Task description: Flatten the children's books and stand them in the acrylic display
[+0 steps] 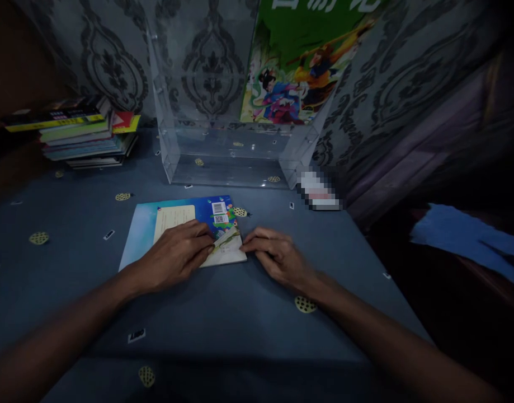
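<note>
A blue book (210, 205) with a barcode label and a pale text panel lies on the table in front of me. Its near right corner is turned back, and white page shows beneath the fold. My left hand (179, 252) rests across the book, with thumb and fingers closed at the folded cover corner (225, 239). At the book's right edge is my right hand (279, 254), its fingers pinched together at the corner of the pages. The fingertips partly hide what each hand grips.
A clear acrylic rack (227, 168) stands behind the book, holding a green illustrated book (298, 73). Stacked books (86, 134) are at the back left. A pixelated object (319, 190) sits right of the rack. Blue cloth (462, 238) lies beyond the table's right edge.
</note>
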The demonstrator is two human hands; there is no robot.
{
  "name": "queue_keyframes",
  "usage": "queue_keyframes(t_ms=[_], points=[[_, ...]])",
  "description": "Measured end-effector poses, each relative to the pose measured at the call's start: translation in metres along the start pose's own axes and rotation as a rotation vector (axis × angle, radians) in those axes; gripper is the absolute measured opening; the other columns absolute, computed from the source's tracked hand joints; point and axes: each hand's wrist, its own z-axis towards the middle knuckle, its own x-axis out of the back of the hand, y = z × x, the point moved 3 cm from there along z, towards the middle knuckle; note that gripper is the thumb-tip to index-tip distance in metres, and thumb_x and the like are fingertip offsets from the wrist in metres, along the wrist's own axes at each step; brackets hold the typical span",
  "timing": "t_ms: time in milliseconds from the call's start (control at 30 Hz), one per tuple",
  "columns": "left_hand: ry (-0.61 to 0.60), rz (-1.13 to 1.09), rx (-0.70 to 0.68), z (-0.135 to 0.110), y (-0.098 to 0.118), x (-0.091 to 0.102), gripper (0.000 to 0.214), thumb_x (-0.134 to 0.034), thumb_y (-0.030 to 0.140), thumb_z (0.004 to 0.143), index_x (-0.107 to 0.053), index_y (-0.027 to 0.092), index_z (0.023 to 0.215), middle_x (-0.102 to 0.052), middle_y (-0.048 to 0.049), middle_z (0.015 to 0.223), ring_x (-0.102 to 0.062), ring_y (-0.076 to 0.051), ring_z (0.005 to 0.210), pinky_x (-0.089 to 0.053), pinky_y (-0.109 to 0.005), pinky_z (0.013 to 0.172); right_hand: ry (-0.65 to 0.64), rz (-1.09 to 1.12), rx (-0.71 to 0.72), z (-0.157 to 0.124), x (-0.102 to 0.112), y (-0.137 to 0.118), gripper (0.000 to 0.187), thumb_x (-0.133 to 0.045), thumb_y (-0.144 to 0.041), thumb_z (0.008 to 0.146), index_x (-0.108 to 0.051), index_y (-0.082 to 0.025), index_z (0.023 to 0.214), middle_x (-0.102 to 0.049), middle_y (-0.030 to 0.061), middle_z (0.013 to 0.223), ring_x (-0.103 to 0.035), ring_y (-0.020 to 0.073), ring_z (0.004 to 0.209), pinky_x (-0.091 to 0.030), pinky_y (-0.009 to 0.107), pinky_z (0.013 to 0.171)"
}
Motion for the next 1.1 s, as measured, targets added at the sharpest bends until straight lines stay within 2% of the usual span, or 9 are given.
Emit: queue_keyframes(t_ms=[333, 467, 567, 633, 800, 967, 1100], points=[[-0.001, -0.005, 0.007, 0.0011, 0.0000, 0.0017, 0.030, -0.038, 0.024, 0.102, -0.067, 0.014, 0.099, -0.062, -0.0072, 0.093, -0.056, -0.020, 0.088, -0.045, -0.033, 0.074, -0.026, -0.052, 0.028, 0.0009, 0.0019, 0.0006, 0.031, -0.045, -0.001, 0.083, -0.070, -0.018, 0.090, -0.070, 0.0063, 0.088, -0.067, 0.0171, 0.081, -0.056, 0.030, 0.071], [0.000, -0.010, 0.004, 0.0020, 0.0005, 0.0024, 0.029, -0.039, 0.023, 0.101, -0.066, 0.014, 0.099, -0.062, -0.0070, 0.094, -0.056, -0.020, 0.088, -0.045, -0.033, 0.074, -0.003, 0.030, -0.046, -0.0002, 0.0035, 0.0023, 0.030, -0.044, -0.001, 0.082, -0.068, -0.019, 0.085, -0.070, 0.0046, 0.087, -0.068, 0.0160, 0.081, -0.055, 0.029, 0.071], [-0.003, -0.019, 0.005, 0.0026, 0.0009, 0.0030, 0.028, -0.039, 0.022, 0.101, -0.066, 0.014, 0.098, -0.062, -0.0074, 0.095, -0.056, -0.020, 0.089, -0.046, -0.033, 0.074, 0.090, 0.009, -0.120, -0.0013, 0.0070, 0.0039, 0.028, -0.044, -0.001, 0.083, -0.066, -0.019, 0.086, -0.066, 0.0021, 0.077, -0.065, 0.0149, 0.072, -0.054, 0.028, 0.067], [-0.009, -0.018, 0.004, 0.0027, 0.0011, 0.0033, 0.029, -0.039, 0.022, 0.101, -0.066, 0.013, 0.098, -0.063, -0.0077, 0.095, -0.056, -0.020, 0.088, -0.046, -0.034, 0.073, 0.110, -0.022, -0.085, -0.0014, 0.0083, 0.0022, 0.031, -0.044, -0.001, 0.083, -0.068, -0.019, 0.091, -0.064, 0.0022, 0.078, -0.064, 0.0146, 0.069, -0.053, 0.027, 0.063], [-0.012, -0.013, 0.007, 0.0025, 0.0012, 0.0039, 0.030, -0.038, 0.023, 0.102, -0.066, 0.015, 0.096, -0.062, -0.0070, 0.093, -0.055, -0.020, 0.087, -0.047, -0.034, 0.074, 0.012, -0.111, 0.089, -0.0011, 0.0057, -0.0035, 0.034, -0.044, -0.002, 0.087, -0.072, -0.021, 0.088, -0.065, 0.0043, 0.082, -0.065, 0.0154, 0.074, -0.055, 0.028, 0.062], [-0.018, -0.013, 0.013, 0.0024, 0.0007, 0.0033, 0.028, -0.039, 0.023, 0.101, -0.066, 0.015, 0.098, -0.062, -0.0070, 0.094, -0.056, -0.020, 0.089, -0.047, -0.033, 0.076, -0.002, -0.061, 0.066, -0.0017, 0.0042, -0.0010, 0.034, -0.044, 0.001, 0.085, -0.071, -0.020, 0.089, -0.071, 0.0059, 0.091, -0.069, 0.0174, 0.084, -0.058, 0.032, 0.073], [-0.010, -0.019, 0.013, 0.0020, -0.0002, 0.0026, 0.028, -0.038, 0.024, 0.101, -0.065, 0.015, 0.100, -0.062, -0.0076, 0.096, -0.056, -0.020, 0.091, -0.046, -0.034, 0.078, 0.006, -0.017, 0.028, -0.0016, 0.0046, 0.0005, 0.032, -0.044, 0.002, 0.081, -0.068, -0.019, 0.087, -0.072, 0.0049, 0.082, -0.068, 0.0174, 0.077, -0.057, 0.031, 0.068]])
